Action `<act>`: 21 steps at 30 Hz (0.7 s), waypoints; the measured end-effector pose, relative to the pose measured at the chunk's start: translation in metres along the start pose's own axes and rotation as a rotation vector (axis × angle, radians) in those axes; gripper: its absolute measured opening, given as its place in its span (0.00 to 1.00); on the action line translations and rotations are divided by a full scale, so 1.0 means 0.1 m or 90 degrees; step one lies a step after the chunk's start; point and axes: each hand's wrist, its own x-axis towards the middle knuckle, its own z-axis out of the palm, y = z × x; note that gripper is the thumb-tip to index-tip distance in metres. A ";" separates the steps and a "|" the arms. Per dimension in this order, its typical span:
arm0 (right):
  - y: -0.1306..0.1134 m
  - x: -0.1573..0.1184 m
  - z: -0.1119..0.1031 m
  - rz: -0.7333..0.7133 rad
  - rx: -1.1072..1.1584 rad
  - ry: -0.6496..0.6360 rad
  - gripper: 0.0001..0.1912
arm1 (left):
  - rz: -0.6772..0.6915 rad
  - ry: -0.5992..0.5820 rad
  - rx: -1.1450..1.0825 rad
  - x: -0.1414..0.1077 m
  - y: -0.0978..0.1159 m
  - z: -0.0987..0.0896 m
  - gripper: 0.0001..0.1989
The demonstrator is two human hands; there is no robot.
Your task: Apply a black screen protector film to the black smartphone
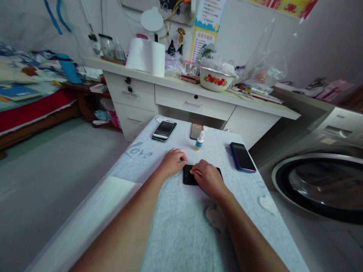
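Observation:
A black phone (189, 178) lies flat on the cloth-covered table (181, 223). My right hand (209, 177) rests over it, fingers pressed together against its dark surface; anything between them is too small or hidden to name. My left hand (172, 162) is closed at the phone's left end, fingertips curled at its upper left corner, and I cannot make out what they hold. Just behind the left fingers is a small pale pink piece (183, 152), partly covered. A small white-capped bottle (199, 141) with a blue and yellow label stands beyond the phone.
Stacked phones lie at the table's back left (164, 129) and right side (243, 156). Another phone (196, 130) is behind the bottle. A white desk (181, 102) with a flowered bowl (216, 79) and paper roll (146, 56) borders the back; a front-loading washer (326, 181) stands right.

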 end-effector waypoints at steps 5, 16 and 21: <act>0.05 0.00 -0.05 0.042 -0.028 -0.007 0.07 | 0.002 -0.001 -0.001 0.00 0.00 0.00 0.05; 0.06 -0.02 -0.03 -0.040 0.014 -0.025 0.06 | 0.014 -0.003 0.009 0.01 -0.04 0.04 0.05; 0.01 -0.02 -0.01 -0.042 0.011 -0.031 0.07 | 0.016 -0.004 0.015 0.01 -0.04 0.03 0.04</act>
